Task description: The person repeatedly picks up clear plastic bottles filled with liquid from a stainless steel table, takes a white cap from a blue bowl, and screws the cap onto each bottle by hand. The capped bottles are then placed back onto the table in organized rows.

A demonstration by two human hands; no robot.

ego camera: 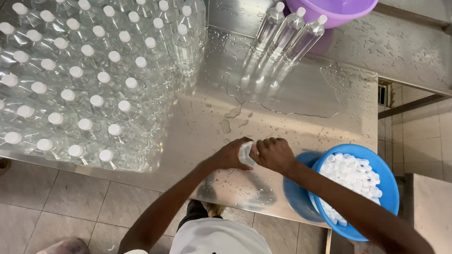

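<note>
Left hand (230, 154) wraps the body of a clear plastic bottle (246, 153), forearm running in from 7 o'clock; right hand (275, 153) is curled over the bottle's top, fingers pinched on it, forearm entering from 4 o'clock. Bottle is transparent, largely hidden between both hands, above the wet steel table (301, 95) near its front edge. At 3 o'clock sits a blue bowl (385, 178) of white caps (351, 174); capped bottles (72, 70) stand at 10 o'clock.

Packages before you: capped clear bottles (83, 66) massed at the table's left; three more (289, 31) lying by the purple basin (330, 5). No labels, signs, screens.
</note>
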